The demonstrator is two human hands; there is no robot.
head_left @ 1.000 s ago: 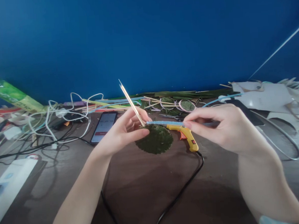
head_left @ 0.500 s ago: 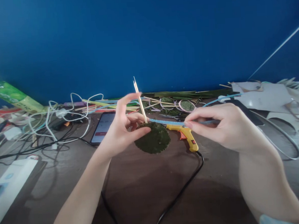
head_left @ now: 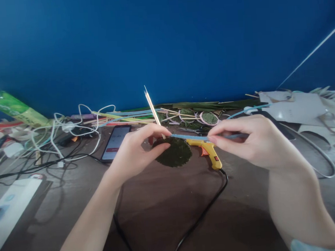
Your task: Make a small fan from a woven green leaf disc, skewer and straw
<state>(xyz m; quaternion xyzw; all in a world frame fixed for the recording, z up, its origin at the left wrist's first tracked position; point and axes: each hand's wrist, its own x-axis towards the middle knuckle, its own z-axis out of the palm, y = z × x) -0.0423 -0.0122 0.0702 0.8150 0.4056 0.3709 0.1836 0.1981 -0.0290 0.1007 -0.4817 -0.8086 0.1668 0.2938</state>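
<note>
Between the fingers of my left hand [head_left: 137, 148] stands a thin pale wooden stick [head_left: 152, 107], leaning to the left, with a dark green round disc [head_left: 175, 153] at its lower end. Thumb and forefinger are curled round the stick's base at the disc's edge. A narrow light-blue strip [head_left: 192, 137] runs from the forefinger at the stick across to my right hand [head_left: 242, 138], which pinches it between thumb and forefinger. Behind the strip lies a yellow glue gun [head_left: 211, 153] with an orange trigger, its nozzle partly hidden by the disc.
A phone [head_left: 116, 143] lies left of my left hand. Tangled white cables [head_left: 57, 139] and a white power strip [head_left: 16, 210] are on the left, near a green-labelled bottle [head_left: 10, 105]. Sticks, strips and small round pieces [head_left: 209, 118] line the blue wall. White sheet scraps [head_left: 299, 110] lie right.
My left forefinger has come down from higher on the stick to its base, onto the strip's end. The stick leans further left, and the disc has shifted slightly. My right hand has barely moved.
</note>
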